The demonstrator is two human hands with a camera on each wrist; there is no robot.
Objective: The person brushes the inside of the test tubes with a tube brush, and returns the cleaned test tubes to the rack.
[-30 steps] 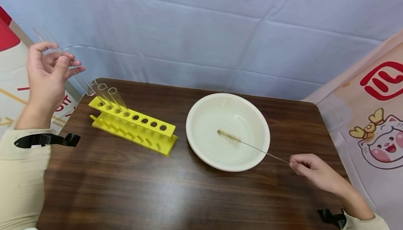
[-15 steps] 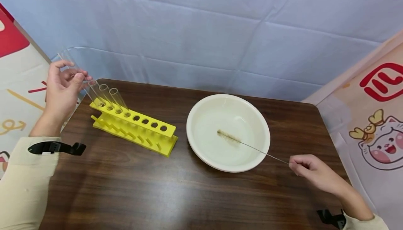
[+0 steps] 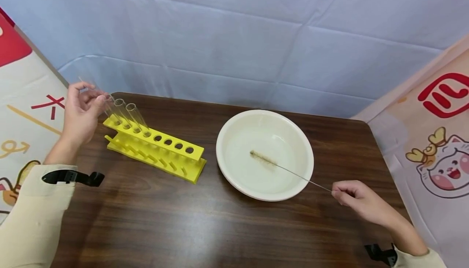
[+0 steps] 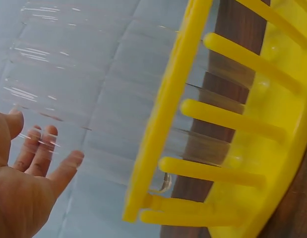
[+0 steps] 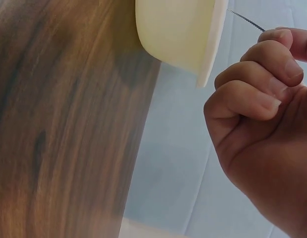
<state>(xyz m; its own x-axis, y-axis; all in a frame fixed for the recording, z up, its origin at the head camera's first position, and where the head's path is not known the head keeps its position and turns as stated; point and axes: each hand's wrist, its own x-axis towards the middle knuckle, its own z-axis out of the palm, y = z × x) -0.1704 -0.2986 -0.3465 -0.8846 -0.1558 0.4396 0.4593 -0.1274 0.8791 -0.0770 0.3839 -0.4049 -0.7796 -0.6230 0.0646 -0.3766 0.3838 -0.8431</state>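
Observation:
My left hand (image 3: pixel 82 113) pinches a clear glass test tube between thumb and fingers, tilted at the left end of the yellow test tube rack (image 3: pixel 163 139). In the left wrist view the rounded bottom of this test tube (image 4: pixel 165 183) shows just under the rack's top plate. Three more test tubes (image 3: pixel 137 118) stand in the neighbouring holes; my fingers partly cover the nearest one. My right hand (image 3: pixel 360 201) pinches the wire handle of a test tube brush (image 3: pixel 263 158), fingers curled in the right wrist view. The bristle head lies inside a white basin (image 3: pixel 220 154).
The rack and basin stand apart on a dark wooden table (image 3: pixel 205 227). A pale cloth (image 3: pixel 234 48) hangs behind the table's far edge. Printed panels (image 3: pixel 447 137) flank it on both sides. Several holes on the rack's right half hold nothing.
My left hand has moved down and right, bringing the test tube from left of the rack into its end hole. The right hand and brush have shifted slightly left.

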